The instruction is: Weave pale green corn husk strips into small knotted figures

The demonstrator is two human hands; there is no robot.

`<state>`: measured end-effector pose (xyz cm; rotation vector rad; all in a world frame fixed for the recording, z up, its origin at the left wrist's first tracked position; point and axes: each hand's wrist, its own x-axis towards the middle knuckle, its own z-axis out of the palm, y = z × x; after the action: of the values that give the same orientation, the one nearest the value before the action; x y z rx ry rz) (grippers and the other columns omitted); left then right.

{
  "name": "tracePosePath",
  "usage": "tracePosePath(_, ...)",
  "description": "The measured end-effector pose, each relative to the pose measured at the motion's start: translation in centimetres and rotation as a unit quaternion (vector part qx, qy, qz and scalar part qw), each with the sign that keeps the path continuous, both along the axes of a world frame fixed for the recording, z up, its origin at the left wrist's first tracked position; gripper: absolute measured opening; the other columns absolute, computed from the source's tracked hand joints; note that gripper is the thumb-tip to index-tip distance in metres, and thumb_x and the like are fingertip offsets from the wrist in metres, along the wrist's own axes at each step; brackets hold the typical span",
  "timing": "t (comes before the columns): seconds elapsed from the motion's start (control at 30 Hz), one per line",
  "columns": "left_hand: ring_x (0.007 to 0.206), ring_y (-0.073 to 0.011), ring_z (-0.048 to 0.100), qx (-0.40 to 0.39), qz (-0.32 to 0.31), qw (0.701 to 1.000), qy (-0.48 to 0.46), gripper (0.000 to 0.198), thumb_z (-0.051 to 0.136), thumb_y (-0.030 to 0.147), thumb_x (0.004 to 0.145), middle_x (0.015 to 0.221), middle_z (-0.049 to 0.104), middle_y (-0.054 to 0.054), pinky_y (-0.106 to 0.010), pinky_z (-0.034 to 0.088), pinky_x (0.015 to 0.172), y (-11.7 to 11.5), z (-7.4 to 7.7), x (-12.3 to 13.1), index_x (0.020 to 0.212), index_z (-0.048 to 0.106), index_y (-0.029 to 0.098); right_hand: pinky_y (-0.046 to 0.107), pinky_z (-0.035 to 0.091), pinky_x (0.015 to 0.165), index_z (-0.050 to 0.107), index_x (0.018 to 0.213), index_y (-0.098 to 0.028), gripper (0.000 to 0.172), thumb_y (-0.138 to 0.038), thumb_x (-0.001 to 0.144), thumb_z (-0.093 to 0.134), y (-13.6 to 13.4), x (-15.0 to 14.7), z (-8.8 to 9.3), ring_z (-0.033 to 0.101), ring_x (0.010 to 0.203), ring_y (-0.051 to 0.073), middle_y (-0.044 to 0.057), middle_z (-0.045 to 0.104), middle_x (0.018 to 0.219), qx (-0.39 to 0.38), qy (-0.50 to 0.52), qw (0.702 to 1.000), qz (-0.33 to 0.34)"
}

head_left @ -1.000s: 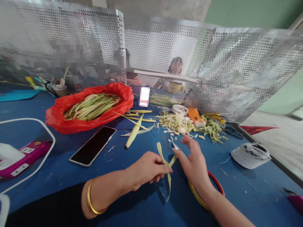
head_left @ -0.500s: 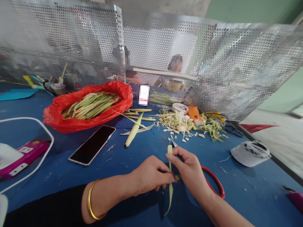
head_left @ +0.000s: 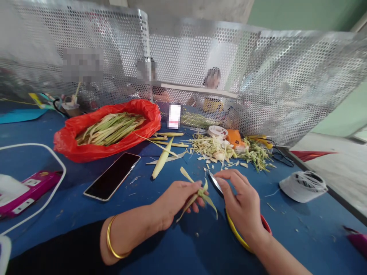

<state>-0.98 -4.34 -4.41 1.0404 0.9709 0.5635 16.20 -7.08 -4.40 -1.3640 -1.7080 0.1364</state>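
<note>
My left hand (head_left: 180, 198), a gold bangle at its wrist, pinches a small knotted piece of pale green leaf strips (head_left: 202, 193), whose ends spread out in several directions. To the right, my right hand (head_left: 241, 198) is closed at a pair of scissors (head_left: 216, 184) with red and yellow handles. Their blades point up and left, and the handles lie partly beneath the hand. A pale husk leaf (head_left: 163, 158) and several thin strips lie beyond my left hand. A heap of leaf scraps (head_left: 213, 147) sits past my right hand.
On the blue table (head_left: 160, 248) a red bag (head_left: 65, 143) holds long leaves. A black phone (head_left: 112, 176), a purple power strip (head_left: 28, 191) and a white cable are at left. At right sits a white string roll (head_left: 302, 187). People sit behind the perforated metal screen (head_left: 189, 53).
My right hand has let go of the leaf strip and moved right onto the scissors. The strips in my left hand have turned, and their ends now fan out. My left hand has shifted slightly up.
</note>
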Motion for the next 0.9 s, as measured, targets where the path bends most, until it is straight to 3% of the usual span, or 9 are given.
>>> tracePosePath(0.1, 0.054, -0.0094, 0.054, -0.007, 0.044, 0.999, -0.025, 0.048, 0.059, 0.059, 0.077, 0.070, 0.066, -0.003, -0.022, 0.039, 0.055, 0.7, 0.2, -0.4, 0.083, 0.072, 0.013, 0.028, 0.039, 0.067, 0.059, 0.071, -0.021, 0.032, -0.038, 0.095, 0.046, 0.0, 0.0, 0.3, 0.054, 0.069, 0.017, 0.001, 0.061, 0.071, -0.096, -0.003, 0.995, 0.030)
tracePosePath(0.2, 0.053, -0.0091, 0.054, 0.004, 0.060, 0.998, -0.026, 0.041, 0.066, 0.053, 0.074, 0.067, 0.064, -0.002, -0.021, 0.038, 0.053, 0.9, 0.1, -0.5, 0.081, 0.071, 0.013, 0.025, 0.038, 0.059, 0.061, 0.070, -0.020, 0.034, -0.044, 0.092, 0.049, 0.1, -0.5, -0.2, 0.052, 0.064, 0.015, 0.000, 0.060, 0.067, -0.221, 0.034, 0.971, 0.087)
tracePosePath(0.3, 0.052, -0.0078, 0.052, 0.019, 0.060, 0.998, -0.018, 0.029, 0.073, 0.041, 0.070, 0.061, 0.061, 0.000, -0.020, 0.034, 0.050, 0.8, 0.0, -0.4, 0.076, 0.071, 0.012, 0.024, 0.039, 0.058, 0.059, 0.066, -0.019, 0.034, -0.043, 0.089, 0.052, 0.1, -1.0, -0.8, 0.050, 0.062, 0.015, -0.001, 0.058, 0.063, -0.265, 0.068, 0.956, 0.110)
tracePosePath(0.5, 0.049, -0.0074, 0.053, -0.061, 0.107, 0.992, -0.033, 0.013, 0.071, 0.023, 0.071, 0.057, 0.064, -0.001, -0.020, 0.040, 0.053, 0.6, 0.0, -0.1, 0.074, 0.073, 0.011, 0.025, 0.038, 0.060, 0.057, 0.062, -0.019, 0.032, -0.034, 0.090, 0.052, 0.0, -1.1, -0.4, 0.051, 0.061, 0.014, -0.001, 0.058, 0.062, -0.202, 0.016, 0.970, 0.134)
tracePosePath(0.63, 0.053, -0.0085, 0.058, -0.095, 0.120, 0.986, -0.063, 0.016, 0.071, 0.024, 0.073, 0.062, 0.067, -0.003, -0.020, 0.045, 0.059, 0.7, -0.2, -0.2, 0.080, 0.073, 0.011, 0.025, 0.039, 0.058, 0.055, 0.061, -0.020, 0.033, -0.031, 0.092, 0.051, 0.4, -0.7, -0.6, 0.051, 0.058, 0.014, -0.002, 0.056, 0.059, -0.167, -0.039, 0.978, 0.117)
tracePosePath(0.7, 0.065, -0.0122, 0.065, -0.088, 0.108, 0.986, -0.088, 0.023, 0.073, 0.030, 0.073, 0.072, 0.072, -0.007, -0.023, 0.049, 0.068, 0.9, -0.2, -0.3, 0.085, 0.074, 0.011, 0.028, 0.041, 0.064, 0.057, 0.064, -0.021, 0.030, -0.028, 0.093, 0.050, 0.6, -0.4, -0.8, 0.053, 0.062, 0.016, 0.000, 0.058, 0.062, -0.125, -0.081, 0.985, 0.085)
tracePosePath(0.83, 0.080, -0.0172, 0.068, -0.037, 0.097, 0.985, -0.135, 0.031, 0.079, 0.035, 0.068, 0.082, 0.074, -0.010, -0.029, 0.050, 0.082, 0.9, 0.1, -0.4, 0.087, 0.073, 0.011, 0.037, 0.039, 0.085, 0.065, 0.093, -0.021, 0.012, -0.024, 0.091, 0.054, -0.1, -0.6, -0.8, 0.061, 0.091, 0.024, 0.007, 0.067, 0.093, 0.030, -0.122, 0.992, 0.000)
tracePosePath(0.9, 0.082, -0.0178, 0.068, -0.024, 0.110, 0.982, -0.153, 0.033, 0.084, 0.030, 0.060, 0.083, 0.074, -0.009, -0.030, 0.049, 0.085, 0.8, 0.2, -0.2, 0.085, 0.073, 0.012, 0.036, 0.039, 0.083, 0.065, 0.093, -0.022, 0.009, -0.025, 0.090, 0.056, -0.6, -1.1, -0.6, 0.061, 0.090, 0.023, 0.007, 0.068, 0.093, 0.046, -0.114, 0.992, 0.013)
